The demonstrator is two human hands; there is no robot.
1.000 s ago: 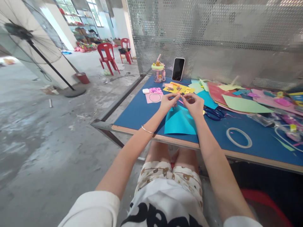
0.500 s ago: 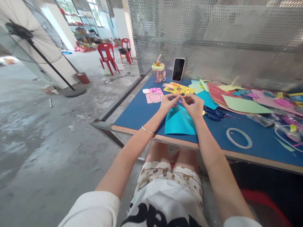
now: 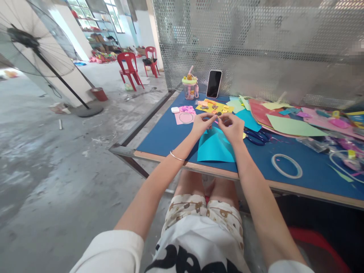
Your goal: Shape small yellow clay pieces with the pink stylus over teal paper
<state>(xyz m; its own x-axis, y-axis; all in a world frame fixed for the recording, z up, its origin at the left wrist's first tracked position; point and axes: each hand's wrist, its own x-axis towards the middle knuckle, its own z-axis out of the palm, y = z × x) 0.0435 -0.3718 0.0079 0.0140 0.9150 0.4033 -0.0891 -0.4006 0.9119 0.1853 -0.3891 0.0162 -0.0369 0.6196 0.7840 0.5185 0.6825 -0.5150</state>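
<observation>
Your left hand (image 3: pixel 202 123) and right hand (image 3: pixel 233 128) pinch one small piece (image 3: pixel 218 116) at the fingertips, just beyond the turquoise sheet (image 3: pixel 214 148). Please press it gently, with both wrists steady.

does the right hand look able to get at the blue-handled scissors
Probably yes: the blue-handled scissors lie just beside the right hand, with nothing visible in between. That hand seems to be pinching something tiny, though, so it may need freeing first.

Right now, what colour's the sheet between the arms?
The sheet is turquoise blue, clearest in the head view.
</observation>
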